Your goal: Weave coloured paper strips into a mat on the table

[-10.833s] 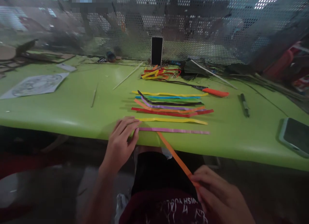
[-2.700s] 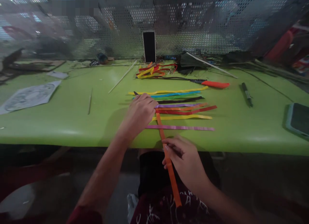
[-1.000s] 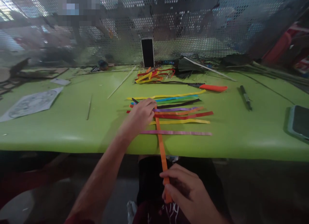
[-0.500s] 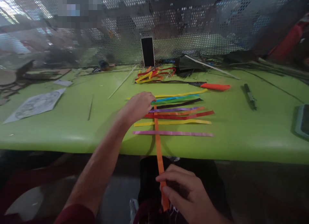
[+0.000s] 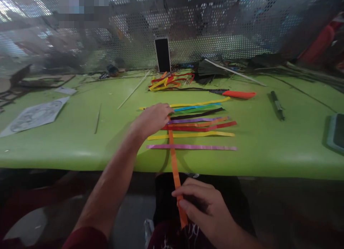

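Observation:
An orange strip (image 5: 174,161) runs lengthwise from the row of coloured strips down past the table's front edge. My right hand (image 5: 205,206) pinches it near its lower end, between thumb and forefinger, over my lap. My left hand (image 5: 154,116) is closed at the strip's upper end, its fingertips partly hidden, down among the laid strips. Side by side across the table lie a yellow strip (image 5: 204,103), a blue strip, a green strip, a black strip (image 5: 201,114), a purple strip, a red strip (image 5: 209,128), another yellow strip (image 5: 204,134) and a pink strip (image 5: 199,147).
Behind the strips are a tangle of red and yellow strips (image 5: 169,81) and a red-handled knife (image 5: 239,95). A phone (image 5: 162,55) leans on the mesh. A marker pen (image 5: 277,105) lies to the right, printed paper (image 5: 37,114) to the left.
The view has shifted slightly. The orange strip's upper part now sits a little further left, nearer my left hand's fingertips. Both hands keep their hold.

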### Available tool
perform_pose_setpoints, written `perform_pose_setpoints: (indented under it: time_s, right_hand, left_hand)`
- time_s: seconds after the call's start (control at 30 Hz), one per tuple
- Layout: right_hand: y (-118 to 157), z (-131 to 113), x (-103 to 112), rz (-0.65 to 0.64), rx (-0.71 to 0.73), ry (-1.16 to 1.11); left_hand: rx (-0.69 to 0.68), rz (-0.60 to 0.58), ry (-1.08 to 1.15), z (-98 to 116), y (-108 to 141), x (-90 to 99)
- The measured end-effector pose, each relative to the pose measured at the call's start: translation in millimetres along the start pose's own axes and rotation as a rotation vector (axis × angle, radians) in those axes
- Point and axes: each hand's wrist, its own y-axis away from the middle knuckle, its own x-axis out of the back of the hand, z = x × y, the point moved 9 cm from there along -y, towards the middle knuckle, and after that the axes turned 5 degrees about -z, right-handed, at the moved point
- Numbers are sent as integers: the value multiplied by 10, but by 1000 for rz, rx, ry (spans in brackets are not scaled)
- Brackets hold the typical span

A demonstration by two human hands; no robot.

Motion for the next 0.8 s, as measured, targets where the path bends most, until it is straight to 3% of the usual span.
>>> perform_pose_setpoints:
  time_s: [0.8]
  right_hand:
    - [-49,73,-76,19,-17,-31]
  left_hand:
    - [-9,44,88,-43,33,37]
